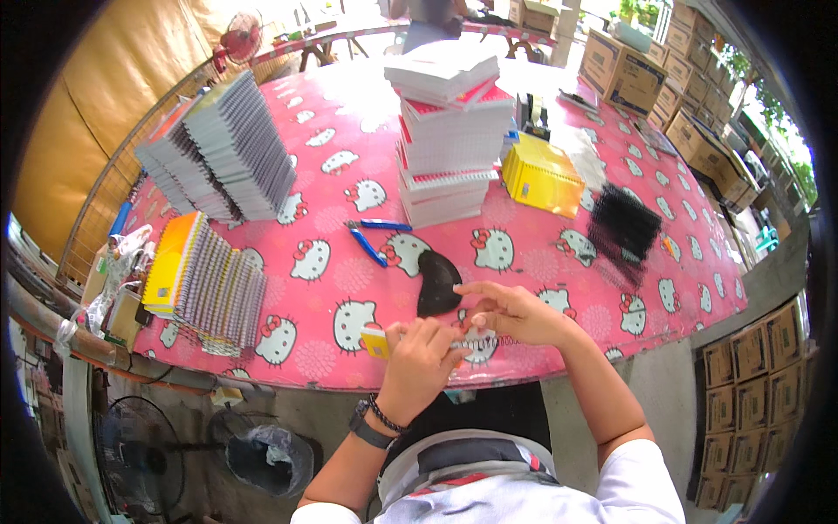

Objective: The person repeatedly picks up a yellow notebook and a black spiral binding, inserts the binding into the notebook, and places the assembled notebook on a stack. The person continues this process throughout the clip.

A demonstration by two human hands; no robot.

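Note:
My left hand (pixel 421 360) is closed on a small yellow-covered notebook (pixel 375 343), low over the table's near edge. A thin spiral binding coil (pixel 499 340) runs rightward from the notebook's edge, beneath my right hand. My right hand (pixel 517 316) hovers by the coil with thumb and index finger apart; whether its curled fingertips touch the coil is hard to see. Just beyond them lies a curved black piece (pixel 438 285). Blue-handled pliers (pixel 377 237) rest farther off with their handles spread. To the right sits a heap of black spiral coils (pixel 625 229).
Tall stacked unbound pages (pixel 449 140) stand mid-table on a pink patterned cover (pixel 336 284). Yellow notebooks (pixel 543 177) are beside them. Spiral-bound stacks (pixel 236 148) and yellow-covered ones (pixel 205 284) occupy the left. Cartons (pixel 621 74) are at back right; a person (pixel 430 22) is beyond.

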